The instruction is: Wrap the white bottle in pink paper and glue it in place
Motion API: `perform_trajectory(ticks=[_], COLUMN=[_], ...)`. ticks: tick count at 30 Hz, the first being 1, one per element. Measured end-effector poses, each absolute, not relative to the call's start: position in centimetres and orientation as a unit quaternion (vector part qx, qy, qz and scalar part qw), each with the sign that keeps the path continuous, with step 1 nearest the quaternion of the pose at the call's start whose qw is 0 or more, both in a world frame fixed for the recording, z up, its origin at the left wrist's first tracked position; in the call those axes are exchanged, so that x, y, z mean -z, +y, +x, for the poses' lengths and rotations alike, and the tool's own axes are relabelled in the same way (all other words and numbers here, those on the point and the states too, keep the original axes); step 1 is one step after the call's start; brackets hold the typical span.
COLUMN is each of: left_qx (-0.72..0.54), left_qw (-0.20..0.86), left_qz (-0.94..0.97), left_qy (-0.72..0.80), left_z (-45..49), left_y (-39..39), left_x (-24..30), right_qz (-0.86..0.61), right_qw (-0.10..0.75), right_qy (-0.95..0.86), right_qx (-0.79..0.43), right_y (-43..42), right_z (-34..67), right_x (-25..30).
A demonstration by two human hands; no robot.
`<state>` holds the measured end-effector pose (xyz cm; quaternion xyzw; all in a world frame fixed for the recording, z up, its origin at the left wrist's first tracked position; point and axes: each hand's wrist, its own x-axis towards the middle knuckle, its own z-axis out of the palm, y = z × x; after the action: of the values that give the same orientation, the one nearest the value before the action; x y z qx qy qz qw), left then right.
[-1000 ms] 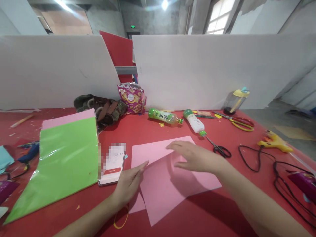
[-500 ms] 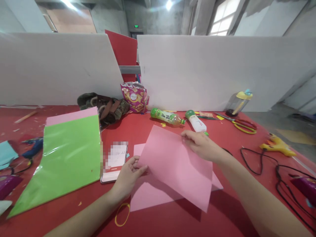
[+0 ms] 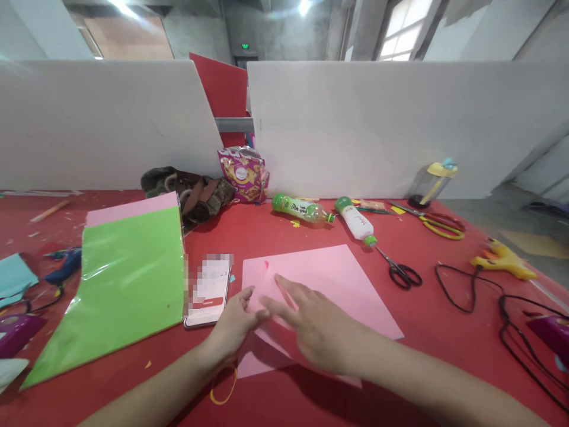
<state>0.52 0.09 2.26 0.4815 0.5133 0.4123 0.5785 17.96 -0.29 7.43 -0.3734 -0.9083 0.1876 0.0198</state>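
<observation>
Currently, the thumb and fingers of the left hand (image 3: 237, 323) are pinching the upper pink sheet (image 3: 276, 333) near its left end. The fingers of the right hand (image 3: 326, 332) are spreading over that sheet, index finger and thumb pointing toward the left hand; whether they are touching the paper cannot be told. Parts of the upper sheet are blurring and hiding behind the right hand. Beneath both hands, the lower pink sheet (image 3: 338, 273) is lying flat on the red table (image 3: 258, 237).

Just beside the left hand, a phone (image 3: 213, 308) is resting on the table, and a yellow loop (image 3: 217, 403) is lying partly under the wrist. Farther left, a pack of green paper (image 3: 133, 279) is lying at a slant. Beyond the lower sheet's right edge, black-handled scissors (image 3: 402, 276) are pointing toward a white bottle (image 3: 358, 224); a green-labelled bottle (image 3: 302, 212) is lying on its side nearby. Farther right, a yellow glue gun (image 3: 507, 261) is lying beside its black cord. At the rear, a purple snack bag (image 3: 244, 175) is standing against white boards (image 3: 377, 130).
</observation>
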Motion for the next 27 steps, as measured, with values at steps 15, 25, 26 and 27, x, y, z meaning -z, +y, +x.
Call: perform_trajectory(ticks=[15,25,26,27], left_qx=[-0.263,-0.107,-0.089,-0.074], left_qw=[0.169,-0.032,-0.018,-0.004], left_qz=[0.685,0.867,0.874,0.879], left_qy=[0.658,0.486,0.477,0.472], left_z=[-1.9,-0.3,0.0,0.3], left_y=[1.9,0.3,0.2,0.1], left_x=[-4.5,-2.0,-2.0,-2.1], right_qz=[-0.647,-0.671,-0.68,-0.689], right_qw=[0.09,0.068,0.083,0.1], right_qy=[-0.734,-0.701,-0.691,-0.68], right_qx=[-0.184,-0.231,-0.229,-0.229], right_y=[7.6,5.3,5.3,5.3], right_z=[29.4,30.0,30.1,30.1], right_x=[-9.7,-3.5,-3.5,-3.5])
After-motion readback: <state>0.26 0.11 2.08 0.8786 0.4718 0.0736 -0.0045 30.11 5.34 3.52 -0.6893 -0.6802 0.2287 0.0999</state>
